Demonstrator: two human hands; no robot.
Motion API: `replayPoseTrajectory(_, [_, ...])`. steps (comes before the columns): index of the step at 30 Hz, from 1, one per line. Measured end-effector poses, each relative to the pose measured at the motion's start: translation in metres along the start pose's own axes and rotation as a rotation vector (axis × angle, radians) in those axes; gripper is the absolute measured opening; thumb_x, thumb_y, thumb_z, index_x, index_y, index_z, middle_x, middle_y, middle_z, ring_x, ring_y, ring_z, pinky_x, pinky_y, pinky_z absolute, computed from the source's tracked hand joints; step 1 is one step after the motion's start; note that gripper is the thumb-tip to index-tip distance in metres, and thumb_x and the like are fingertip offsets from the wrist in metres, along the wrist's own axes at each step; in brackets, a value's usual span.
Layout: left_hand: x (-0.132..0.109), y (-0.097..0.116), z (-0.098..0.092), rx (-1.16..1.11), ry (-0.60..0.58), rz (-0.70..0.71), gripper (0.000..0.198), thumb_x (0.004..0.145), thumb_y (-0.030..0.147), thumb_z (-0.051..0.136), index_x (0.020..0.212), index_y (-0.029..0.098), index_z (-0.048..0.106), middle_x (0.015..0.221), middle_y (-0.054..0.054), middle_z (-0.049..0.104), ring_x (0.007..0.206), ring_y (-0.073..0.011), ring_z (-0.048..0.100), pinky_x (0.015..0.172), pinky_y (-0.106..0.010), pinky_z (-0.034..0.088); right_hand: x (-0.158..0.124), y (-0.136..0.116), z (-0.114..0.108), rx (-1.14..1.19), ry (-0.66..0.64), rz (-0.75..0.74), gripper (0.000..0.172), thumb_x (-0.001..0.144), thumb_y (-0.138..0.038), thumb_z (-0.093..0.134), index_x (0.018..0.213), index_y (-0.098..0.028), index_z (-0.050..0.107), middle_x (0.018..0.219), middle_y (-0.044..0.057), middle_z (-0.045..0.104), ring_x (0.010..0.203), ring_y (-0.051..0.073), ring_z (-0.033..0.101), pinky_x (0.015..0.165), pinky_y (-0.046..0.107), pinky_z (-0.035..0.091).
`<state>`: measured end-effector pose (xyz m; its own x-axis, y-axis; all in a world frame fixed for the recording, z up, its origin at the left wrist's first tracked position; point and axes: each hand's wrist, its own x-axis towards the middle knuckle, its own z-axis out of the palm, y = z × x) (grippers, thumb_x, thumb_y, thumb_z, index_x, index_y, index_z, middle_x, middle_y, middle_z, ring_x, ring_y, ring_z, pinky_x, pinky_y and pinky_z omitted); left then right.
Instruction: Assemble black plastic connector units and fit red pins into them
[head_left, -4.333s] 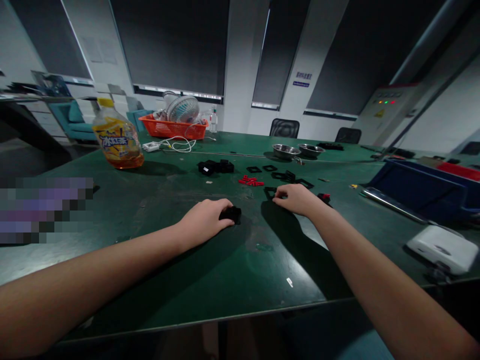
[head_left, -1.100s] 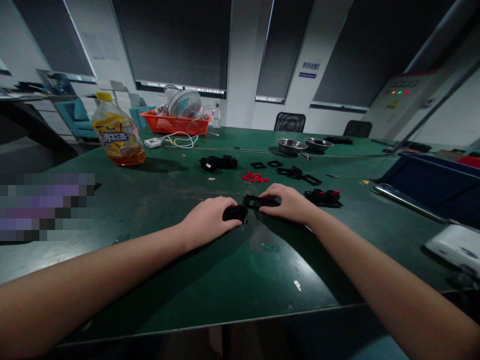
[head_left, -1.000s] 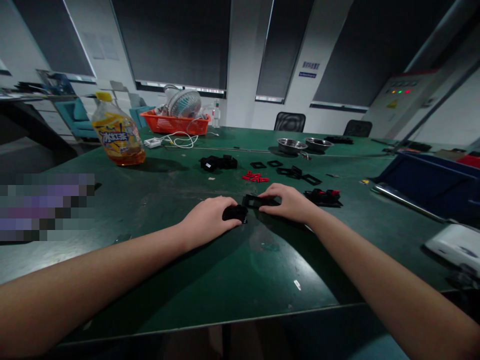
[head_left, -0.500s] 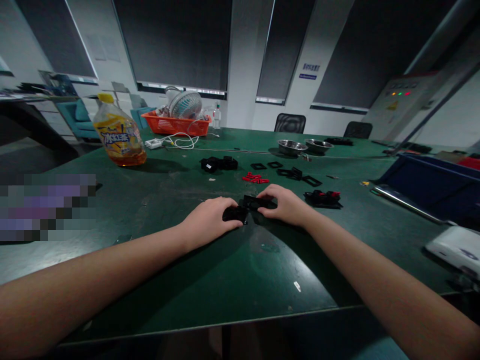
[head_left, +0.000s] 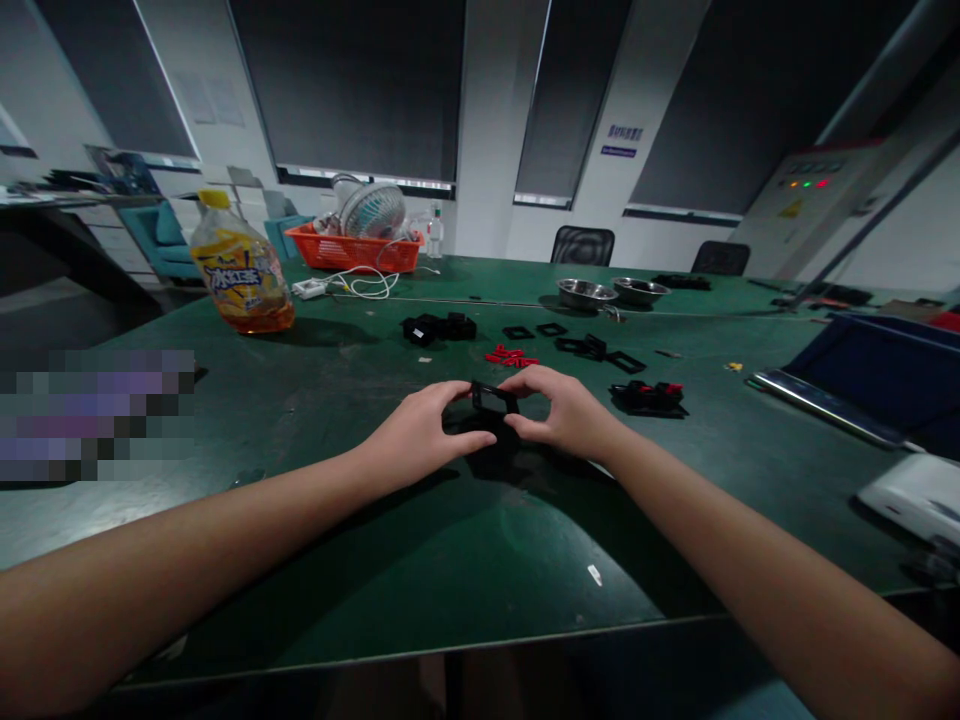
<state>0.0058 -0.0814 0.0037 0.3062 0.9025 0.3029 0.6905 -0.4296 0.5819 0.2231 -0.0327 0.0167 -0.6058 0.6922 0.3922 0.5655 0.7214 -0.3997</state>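
A workshop with an office side to it is suggested. A large, scuffed green tabletop is spread around the centre with loose small black frames and red pieces, and a deep blue bin is seen at three o'clock. At two o'clock, industrial use is indicated by a pale control cabinet marked with a yellow warning triangle and lit by coloured lamps. Office use is suggested by a mesh-backed chair between one and two o'clock, and by white drawers and a teal armchair towards ten.
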Motion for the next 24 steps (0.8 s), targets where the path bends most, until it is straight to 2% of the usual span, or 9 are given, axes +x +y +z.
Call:
replayPoseTrajectory(5, [0.0,0.0,-0.002,-0.029,0.045,-0.007,0.056,0.078,0.038,0.069,0.126,0.014,0.054,0.13,-0.013,0.06,0.121,-0.0267,0.055,0.106,-0.042,0.041,0.0,-0.008,0.001,-0.003,-0.019,-0.102,0.028,0.074,-0.023,0.065,0.102,-0.017,0.066,0.101,0.009,0.068,0.095,0.022,0.063,0.083,0.038,0.05])
replayPoseTrajectory(9, [0.0,0.0,-0.006,-0.033,-0.009,0.019,0.043,0.079,0.039,0.067,0.116,0.017,0.061,0.12,-0.009,0.065,0.114,-0.026,0.059,0.101,-0.04,0.045,-0.001,-0.007,0.002,-0.032,-0.049,-0.145,0.029,0.075,-0.024,0.065,0.103,-0.017,0.065,0.104,0.01,0.068,0.101,0.023,0.061,0.089,0.039,0.048])
replayPoseTrajectory(13, [-0.001,-0.001,-0.011,-0.041,-0.036,0.004,0.041,0.079,0.04,0.066,0.112,0.016,0.062,0.115,-0.009,0.067,0.108,-0.0251,0.062,0.097,-0.038,0.047,-0.001,-0.007,0.004,-0.022,-0.038,-0.201,0.028,0.076,-0.024,0.066,0.103,-0.017,0.065,0.103,0.01,0.067,0.101,0.023,0.06,0.091,0.04,0.047])
replayPoseTrajectory(24, [-0.006,-0.004,-0.006,-0.082,-0.061,-0.05,0.041,0.078,0.039,0.067,0.112,0.016,0.062,0.114,-0.009,0.068,0.105,-0.0251,0.063,0.094,-0.039,0.049,-0.001,-0.006,0.007,0.007,-0.068,-0.213,0.029,0.077,-0.024,0.066,0.106,-0.018,0.065,0.103,0.01,0.064,0.101,0.023,0.06,0.088,0.04,0.049])
